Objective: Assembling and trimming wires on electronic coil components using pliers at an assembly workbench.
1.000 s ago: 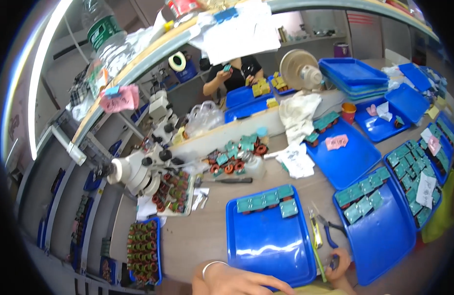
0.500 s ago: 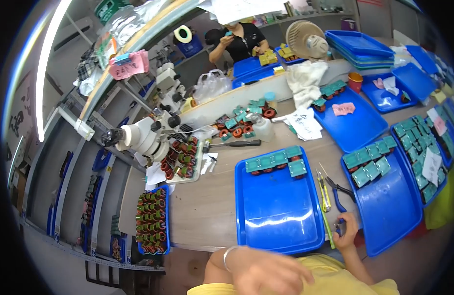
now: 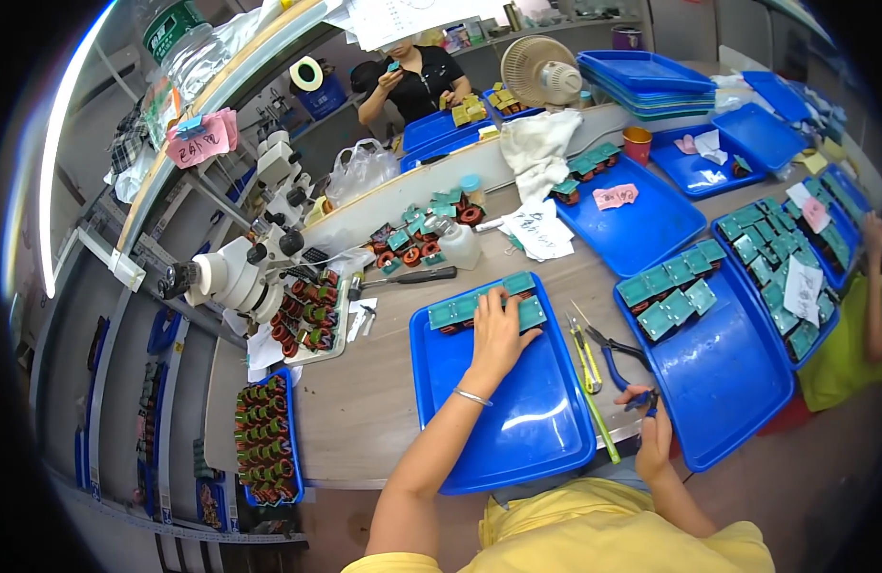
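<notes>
blue tray (image 3: 517,430), green modules (image 3: 479,306), left hand (image 3: 498,334)

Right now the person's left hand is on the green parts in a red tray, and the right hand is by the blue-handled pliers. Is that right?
Not quite: the tray is blue, not red, as the head view shows. The rest holds: the left hand rests on the green parts at the tray's far end, and the right hand is by the blue-handled pliers on the table.

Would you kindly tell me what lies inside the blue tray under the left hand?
The blue tray holds a row of green parts at its far end. The left hand covers some.
</notes>
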The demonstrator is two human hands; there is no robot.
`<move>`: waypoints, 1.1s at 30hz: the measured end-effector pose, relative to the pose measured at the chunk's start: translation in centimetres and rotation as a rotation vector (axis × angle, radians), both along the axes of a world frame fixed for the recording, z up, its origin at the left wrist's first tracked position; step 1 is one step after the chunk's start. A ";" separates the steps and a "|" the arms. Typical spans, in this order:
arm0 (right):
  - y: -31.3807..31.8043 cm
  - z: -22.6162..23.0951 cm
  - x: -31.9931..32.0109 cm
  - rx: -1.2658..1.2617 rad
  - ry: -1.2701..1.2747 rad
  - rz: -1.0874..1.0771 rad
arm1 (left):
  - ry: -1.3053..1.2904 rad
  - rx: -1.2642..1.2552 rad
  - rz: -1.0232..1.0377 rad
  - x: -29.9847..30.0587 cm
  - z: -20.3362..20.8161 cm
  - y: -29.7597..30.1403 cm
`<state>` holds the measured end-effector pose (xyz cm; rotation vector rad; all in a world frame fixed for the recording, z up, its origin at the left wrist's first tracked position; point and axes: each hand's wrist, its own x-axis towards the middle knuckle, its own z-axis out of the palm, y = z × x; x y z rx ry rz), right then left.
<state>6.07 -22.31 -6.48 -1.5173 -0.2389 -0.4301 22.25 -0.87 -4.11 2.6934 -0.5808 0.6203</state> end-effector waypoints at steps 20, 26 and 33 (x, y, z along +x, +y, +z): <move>3.4 8.7 1.3 0.233 -0.001 0.322 | 1.041 -1.732 -0.617 -15.7 6.1 -1.3; 3.1 8.8 0.3 0.144 -0.117 0.289 | 0.989 -1.767 -0.634 -17.7 5.6 -1.4; 3.6 9.1 -0.4 0.026 -0.179 0.237 | 0.806 -1.699 -0.356 -19.2 6.8 -2.6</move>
